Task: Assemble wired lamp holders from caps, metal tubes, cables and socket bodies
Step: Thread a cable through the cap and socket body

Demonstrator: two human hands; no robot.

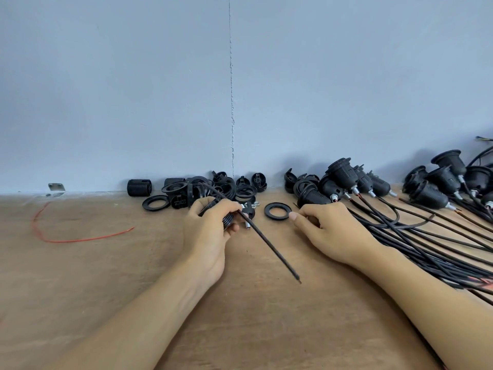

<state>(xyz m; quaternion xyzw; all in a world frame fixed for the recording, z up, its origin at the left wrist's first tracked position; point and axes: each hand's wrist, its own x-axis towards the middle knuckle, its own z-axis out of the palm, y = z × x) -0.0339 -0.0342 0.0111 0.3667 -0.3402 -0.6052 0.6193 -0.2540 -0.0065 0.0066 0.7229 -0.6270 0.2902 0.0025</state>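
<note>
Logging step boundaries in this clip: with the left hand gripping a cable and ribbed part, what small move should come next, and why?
Probably the right hand reaches left for the small metal tube. It rests on the table seemingly empty, while the left hand grips the ribbed socket body and cable, and the tube lies loose beside that hand.

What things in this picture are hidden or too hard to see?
Head view:
Whatever the right hand may pinch: its curled fingers cover it.
Most of the black threaded part: the left hand grips round it.
Where the bundled cables end: the right edge cuts them off.
The small metal piece far left: too small to name.
</note>
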